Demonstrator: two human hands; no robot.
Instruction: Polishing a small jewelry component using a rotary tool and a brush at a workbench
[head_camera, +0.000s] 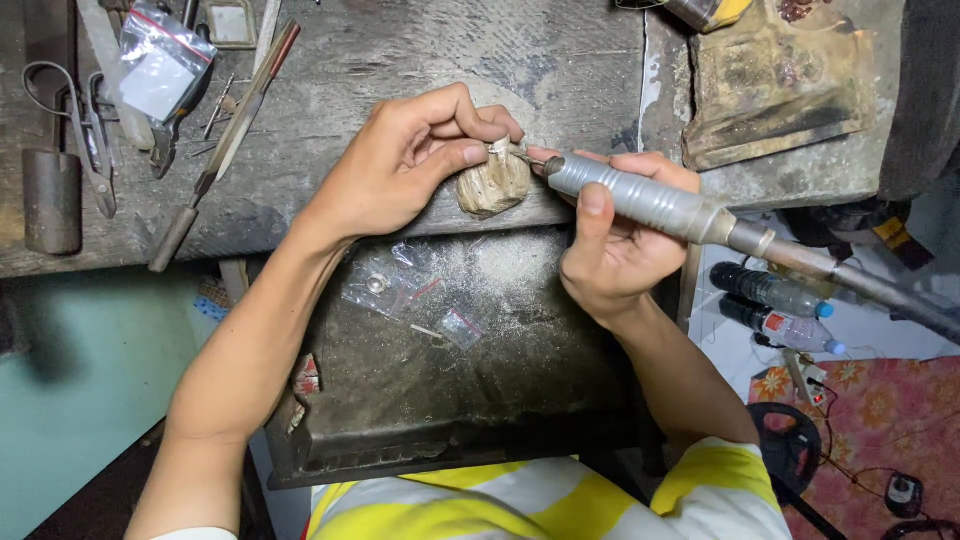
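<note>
The left hand (410, 160) pinches a tiny piece on a worn peg (493, 185). The right hand (610, 245) grips a metal grinding tool (640, 195) tightly. The dusty tray (520, 400) below holds little plastic bags (385, 290) (one with a small ring inside).

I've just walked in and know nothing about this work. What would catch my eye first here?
Mid-frame, the left hand pinches a tiny piece against a worn peg at the bench edge, while the right hand holds a silver rotary tool to it. Below sits a dusty tray with small plastic bags; pliers and files lie at top left.
</note>
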